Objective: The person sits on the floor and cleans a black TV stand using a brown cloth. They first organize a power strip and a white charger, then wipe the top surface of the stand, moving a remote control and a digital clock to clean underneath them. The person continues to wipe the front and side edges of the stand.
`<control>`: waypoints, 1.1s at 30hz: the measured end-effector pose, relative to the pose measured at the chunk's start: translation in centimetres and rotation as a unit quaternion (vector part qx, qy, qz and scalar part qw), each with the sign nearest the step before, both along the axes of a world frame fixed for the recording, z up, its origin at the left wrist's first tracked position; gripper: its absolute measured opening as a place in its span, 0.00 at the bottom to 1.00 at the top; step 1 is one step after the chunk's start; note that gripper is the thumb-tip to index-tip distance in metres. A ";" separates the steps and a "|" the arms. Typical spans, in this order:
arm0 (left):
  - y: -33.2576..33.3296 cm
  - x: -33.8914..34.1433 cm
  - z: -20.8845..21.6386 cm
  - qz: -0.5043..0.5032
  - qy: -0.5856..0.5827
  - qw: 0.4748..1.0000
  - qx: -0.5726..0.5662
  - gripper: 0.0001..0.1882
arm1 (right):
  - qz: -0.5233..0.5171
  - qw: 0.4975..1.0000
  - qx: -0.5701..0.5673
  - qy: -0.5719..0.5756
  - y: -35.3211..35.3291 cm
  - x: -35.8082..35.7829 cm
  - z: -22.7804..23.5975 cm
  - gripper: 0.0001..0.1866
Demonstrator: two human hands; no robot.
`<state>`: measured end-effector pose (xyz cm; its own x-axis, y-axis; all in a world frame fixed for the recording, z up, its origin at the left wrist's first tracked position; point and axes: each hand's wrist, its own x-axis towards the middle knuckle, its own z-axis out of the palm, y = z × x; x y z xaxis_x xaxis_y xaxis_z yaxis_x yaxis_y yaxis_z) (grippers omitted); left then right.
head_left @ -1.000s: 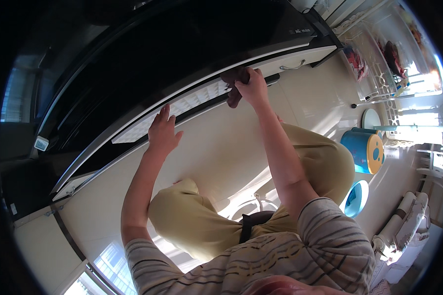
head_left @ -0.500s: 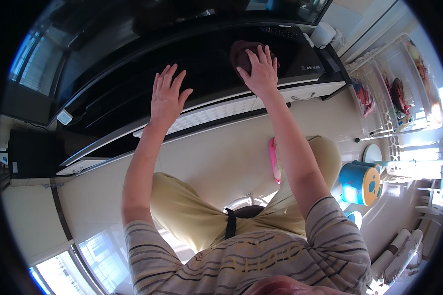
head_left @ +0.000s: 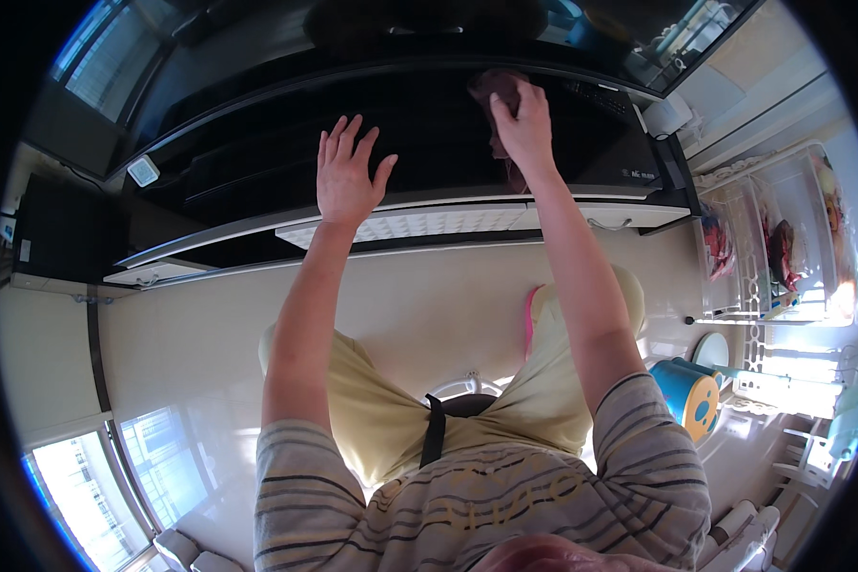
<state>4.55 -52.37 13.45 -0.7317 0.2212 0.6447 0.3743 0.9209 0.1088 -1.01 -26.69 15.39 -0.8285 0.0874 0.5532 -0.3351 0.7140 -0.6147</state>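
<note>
A glossy black TV cabinet top (head_left: 429,157) stretches across in front of me. On its right part, my right hand (head_left: 527,132) grips a dark brown cloth (head_left: 496,86) with curled fingers. The cloth bunches beside the thumb, and a fold trails down toward the front edge. My left hand (head_left: 349,181) is at the middle of the cabinet top, palm down and fingers spread, with nothing in it. Whether its palm presses on the surface I cannot tell.
A large dark TV screen (head_left: 353,43) stands behind the cabinet. A remote control (head_left: 596,97) lies to the right of the cloth, and a small white device (head_left: 143,172) sits far left. White drawers (head_left: 400,229) front the cabinet. To the right are a clear storage rack (head_left: 734,315) and a blue-and-yellow stool (head_left: 679,391).
My right hand has gone from lying spread on the cloth to gripping it, and the cloth is now drawn out longer. The whole view has shifted and turned slightly.
</note>
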 end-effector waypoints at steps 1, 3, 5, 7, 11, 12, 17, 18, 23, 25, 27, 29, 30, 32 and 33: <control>0.1 0.0 0.0 0.003 -0.004 1.000 0.000 0.21 | 0.038 0.996 0.081 0.030 -1.2 -0.2 -0.3 0.25; 0.1 0.1 0.0 0.009 -0.011 1.000 0.002 0.21 | 0.035 0.954 0.299 0.008 -3.6 0.9 -1.8 0.30; 0.1 -0.1 -0.1 0.015 -0.012 1.000 -0.001 0.22 | 0.039 0.959 0.279 -0.021 -3.3 -1.8 -2.2 0.31; 0.2 -0.1 -0.2 0.016 -0.017 1.000 -0.001 0.22 | 0.028 0.967 0.251 -0.039 -3.1 -4.4 -1.7 0.31; 0.4 -0.4 -0.2 0.014 -0.007 1.000 0.009 0.21 | -0.024 0.955 0.281 -0.092 -4.5 -5.5 -0.7 0.29; 0.1 -0.5 -0.2 0.012 -0.001 1.000 0.014 0.21 | 0.010 0.957 0.283 -0.068 -4.8 -4.8 -1.1 0.29; -1.5 -0.3 -0.7 0.022 0.020 0.997 0.072 0.21 | 0.198 0.936 0.285 -0.058 -5.7 0.5 -1.4 0.29; -1.3 -0.5 -0.7 0.015 0.023 0.996 0.086 0.21 | 0.165 0.940 0.295 -0.050 -5.3 -0.1 -1.1 0.30; -0.6 -0.7 -0.3 0.000 -0.005 0.988 0.157 0.21 | -0.004 0.931 0.342 -0.126 -6.9 -5.3 0.4 0.35; -0.7 -0.7 -0.4 -0.013 -0.012 0.981 0.194 0.21 | 0.029 0.929 0.347 -0.125 -7.9 -4.6 0.2 0.36; -1.5 -0.3 -0.6 -0.019 0.040 0.982 0.182 0.17 | 0.115 0.923 0.353 -0.103 -8.1 -2.5 -0.3 0.37; -3.0 0.2 -0.4 -0.015 0.031 0.986 0.164 0.16 | 0.199 0.915 0.333 -0.107 -8.8 -0.1 0.2 0.39; -3.3 0.2 0.3 -0.021 0.025 0.986 0.161 0.16 | 0.200 0.929 0.298 -0.087 -7.6 -1.2 -0.1 0.40; -5.3 0.2 0.7 0.000 0.039 0.993 0.115 0.15 | 0.145 0.944 0.285 -0.076 -7.4 -3.6 -0.7 0.40; -6.4 0.1 0.8 0.028 0.034 0.995 0.087 0.15 | 0.104 0.943 0.313 -0.052 -8.2 -4.8 -0.6 0.40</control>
<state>4.66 -58.81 14.29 -0.6930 0.0617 0.7183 0.3345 0.9101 0.2445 -5.83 -34.86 14.80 -0.8446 -0.3991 0.3570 -0.4688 0.8732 -0.1330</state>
